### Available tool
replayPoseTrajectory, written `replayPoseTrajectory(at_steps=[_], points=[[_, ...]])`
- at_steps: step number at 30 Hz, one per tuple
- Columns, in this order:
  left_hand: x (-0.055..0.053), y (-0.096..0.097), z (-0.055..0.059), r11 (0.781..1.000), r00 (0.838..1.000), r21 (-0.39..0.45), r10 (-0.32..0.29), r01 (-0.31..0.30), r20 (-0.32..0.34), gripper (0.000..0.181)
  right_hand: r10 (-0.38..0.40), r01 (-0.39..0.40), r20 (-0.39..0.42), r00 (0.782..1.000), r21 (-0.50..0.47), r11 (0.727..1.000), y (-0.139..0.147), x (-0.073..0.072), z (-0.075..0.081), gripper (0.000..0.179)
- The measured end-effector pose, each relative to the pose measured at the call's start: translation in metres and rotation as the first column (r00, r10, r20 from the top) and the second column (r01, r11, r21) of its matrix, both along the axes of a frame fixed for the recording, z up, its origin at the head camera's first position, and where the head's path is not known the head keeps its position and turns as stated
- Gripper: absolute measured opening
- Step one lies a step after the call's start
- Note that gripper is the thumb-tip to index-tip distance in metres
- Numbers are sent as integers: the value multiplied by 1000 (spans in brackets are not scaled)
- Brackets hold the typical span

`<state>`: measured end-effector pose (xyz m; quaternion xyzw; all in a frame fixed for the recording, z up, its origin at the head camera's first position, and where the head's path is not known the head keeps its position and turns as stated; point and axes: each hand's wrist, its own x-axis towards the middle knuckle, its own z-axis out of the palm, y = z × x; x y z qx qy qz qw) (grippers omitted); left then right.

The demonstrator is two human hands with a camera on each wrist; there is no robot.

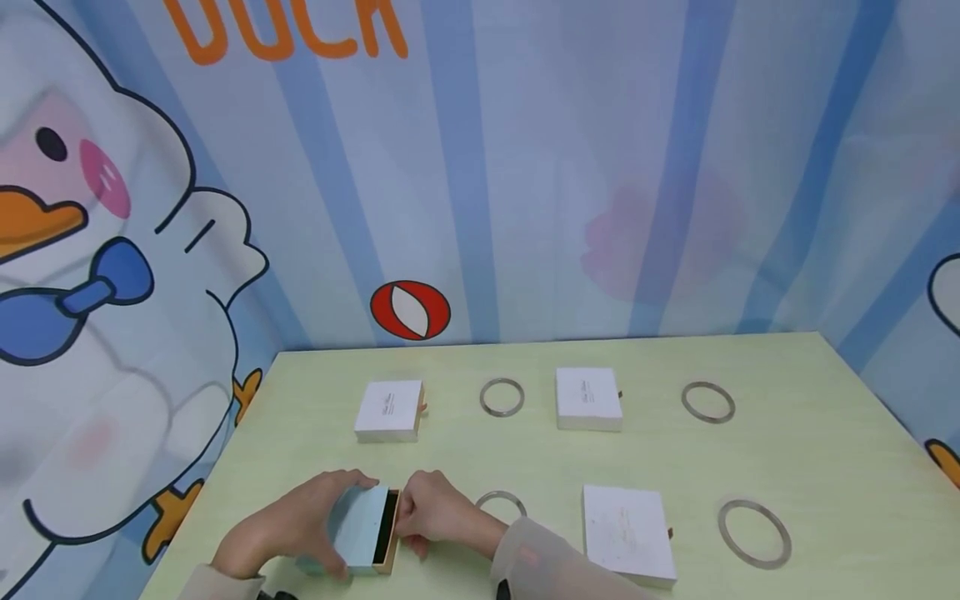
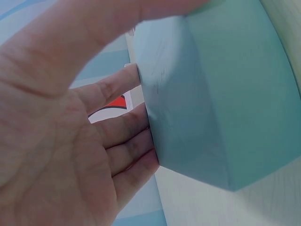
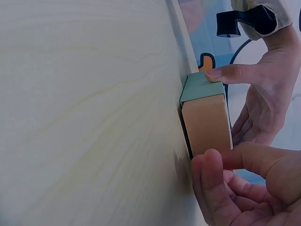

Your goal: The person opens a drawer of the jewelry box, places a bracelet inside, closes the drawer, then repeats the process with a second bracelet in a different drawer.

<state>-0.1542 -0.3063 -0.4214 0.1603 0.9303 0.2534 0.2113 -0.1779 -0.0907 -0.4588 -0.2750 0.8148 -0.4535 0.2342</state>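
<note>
Light-blue box (image 1: 358,527) lies gripped in left hand (image 1: 296,518); right hand (image 1: 437,510) pinches its drawer (image 3: 207,125).

Left hand (image 1: 296,521) spread, thumb (image 2: 103,19) opposing fingers (image 2: 123,126); right hand (image 1: 441,508) pinching, fingers curled.

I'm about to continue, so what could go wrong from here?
The drawer, partly out, might jerk free if the right hand pulls hard. The left hand, gripping the blue box, could squeeze it and jam the drawer. The right sleeve might nudge the ring just beyond it.
</note>
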Motion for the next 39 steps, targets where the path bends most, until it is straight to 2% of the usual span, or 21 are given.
replayPoseTrajectory(at_steps=[9,18,27,30,32,39], points=[[3,1,3,1000,1000,12,-13,13,-4,94,-2,2,0,1000,22,1000,0,-1,-2,34],[2,-1,1,999,999,0,-32,32,-26,94,-16,16,21,1000,9,1000,4,0,0,32],[-1,-7,-8,998,996,12,-63,64,-60,96,-8,8,22,1000,10,1000,8,0,2,31],[-1,-7,-6,999,998,13,-52,53,-45,96,-5,5,17,1000,-1,1000,9,0,2,30],[0,-3,-3,1000,1000,19,-21,22,-18,96,-4,4,9,1000,-4,1000,10,0,2,30],[2,0,1,1000,1000,2,7,-7,0,96,-12,12,3,1000,-10,1000,13,1,2,31]])
